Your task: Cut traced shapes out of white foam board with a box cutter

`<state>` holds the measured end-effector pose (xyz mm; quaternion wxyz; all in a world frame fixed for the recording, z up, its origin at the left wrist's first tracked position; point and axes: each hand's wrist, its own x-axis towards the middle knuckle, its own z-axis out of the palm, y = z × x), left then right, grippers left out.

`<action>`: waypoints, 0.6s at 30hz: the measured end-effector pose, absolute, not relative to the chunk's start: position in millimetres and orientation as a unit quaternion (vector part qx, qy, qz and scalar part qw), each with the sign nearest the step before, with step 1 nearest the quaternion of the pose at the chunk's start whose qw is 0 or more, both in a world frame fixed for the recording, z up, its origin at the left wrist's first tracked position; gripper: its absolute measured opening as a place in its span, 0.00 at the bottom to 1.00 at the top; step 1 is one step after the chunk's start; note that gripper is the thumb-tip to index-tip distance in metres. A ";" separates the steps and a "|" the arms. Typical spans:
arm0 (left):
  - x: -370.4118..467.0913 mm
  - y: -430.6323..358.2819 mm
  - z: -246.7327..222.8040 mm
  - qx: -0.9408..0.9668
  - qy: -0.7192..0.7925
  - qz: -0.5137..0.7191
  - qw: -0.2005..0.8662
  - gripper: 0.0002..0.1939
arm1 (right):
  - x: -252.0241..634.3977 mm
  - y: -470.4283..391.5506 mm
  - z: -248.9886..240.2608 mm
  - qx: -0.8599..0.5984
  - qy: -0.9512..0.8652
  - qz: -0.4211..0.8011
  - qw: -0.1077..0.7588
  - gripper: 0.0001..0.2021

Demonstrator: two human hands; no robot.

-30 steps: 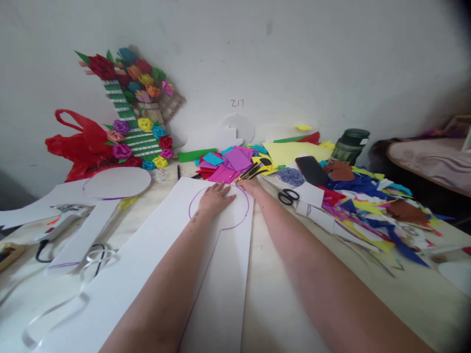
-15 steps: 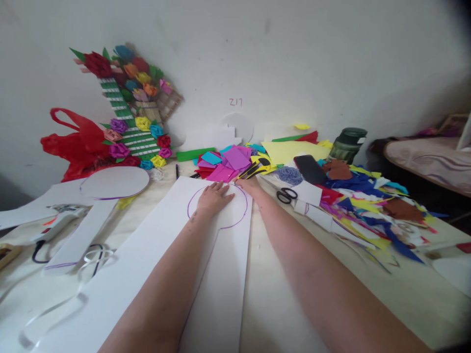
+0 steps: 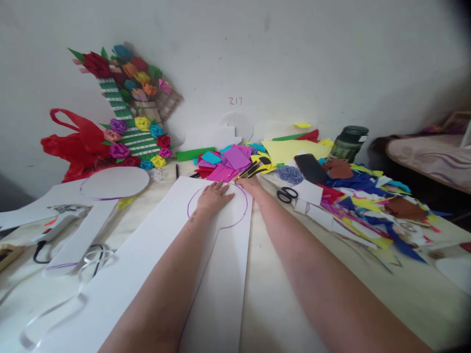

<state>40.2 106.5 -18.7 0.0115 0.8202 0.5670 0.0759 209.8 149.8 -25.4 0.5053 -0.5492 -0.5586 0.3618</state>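
Note:
A long white board (image 3: 230,274) lies on the table before me, with a circle and a slanting line drawn on it in purple. My left hand (image 3: 214,198) rests flat on the board inside the circle, its fingers spread. At the board's far right corner, my right hand (image 3: 248,183) is closed around a yellow and black utility knife (image 3: 262,164). The tip of its blade is too small to make out, close to the circle's upper edge. Behind the knife is a pile of purple and pink paper pieces (image 3: 237,158).
Black-handled scissors (image 3: 287,195) lie right of my right forearm, beside a phone (image 3: 311,168) and a heap of coloured scraps (image 3: 368,196). On the left are a white oval cutout (image 3: 117,181), a power strip (image 3: 61,223) and paper flowers (image 3: 142,122) against the wall.
Both hands stay in nearly the same place on the board. The view has shifted very slightly.

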 end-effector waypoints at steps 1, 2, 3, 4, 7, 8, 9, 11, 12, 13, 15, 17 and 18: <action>40.2 106.7 -18.8 0.820 0.567 0.076 0.010 0.32 | 210.0 149.5 -25.4 -0.548 -0.555 0.365 0.508 0.08; 40.3 106.8 -18.8 0.821 0.566 0.076 0.009 0.32 | 210.2 149.2 -25.3 -0.547 -0.553 0.368 0.510 0.08; 40.3 106.8 -18.8 0.821 0.565 0.076 0.008 0.32 | 210.3 149.0 -25.3 -0.547 -0.550 0.370 0.510 0.08; 40.3 106.7 -18.8 0.822 0.564 0.077 0.008 0.32 | 210.5 148.8 -25.4 -0.548 -0.549 0.372 0.510 0.08; 40.1 106.2 -18.8 0.823 0.562 0.080 0.007 0.32 | 210.7 149.1 -25.9 -0.549 -0.545 0.375 0.510 0.08; 40.0 106.1 -18.8 0.823 0.563 0.080 0.007 0.32 | 210.7 149.5 -26.2 -0.547 -0.545 0.376 0.512 0.08; 39.9 106.2 -18.9 0.822 0.564 0.079 0.005 0.32 | 210.8 149.9 -26.6 -0.544 -0.546 0.377 0.514 0.08; 39.9 106.4 -19.1 0.822 0.564 0.077 0.004 0.32 | 211.1 150.9 -27.3 -0.541 -0.549 0.373 0.515 0.07; 40.0 106.6 -19.1 0.822 0.565 0.076 0.004 0.32 | 211.3 151.3 -27.4 -0.542 -0.551 0.371 0.514 0.07; 40.1 106.7 -19.1 0.822 0.564 0.075 0.004 0.32 | 211.5 151.4 -27.4 -0.544 -0.553 0.369 0.511 0.07; 40.3 106.7 -18.9 0.822 0.565 0.075 0.003 0.32 | 211.7 150.9 -26.8 -0.549 -0.556 0.366 0.505 0.07; 40.5 106.4 -18.3 0.822 0.565 0.073 0.003 0.32 | 211.7 149.5 -25.5 -0.552 -0.554 0.369 0.503 0.07; 40.5 106.2 -18.0 0.822 0.565 0.072 0.003 0.32 | 211.7 148.7 -24.8 -0.553 -0.551 0.372 0.502 0.07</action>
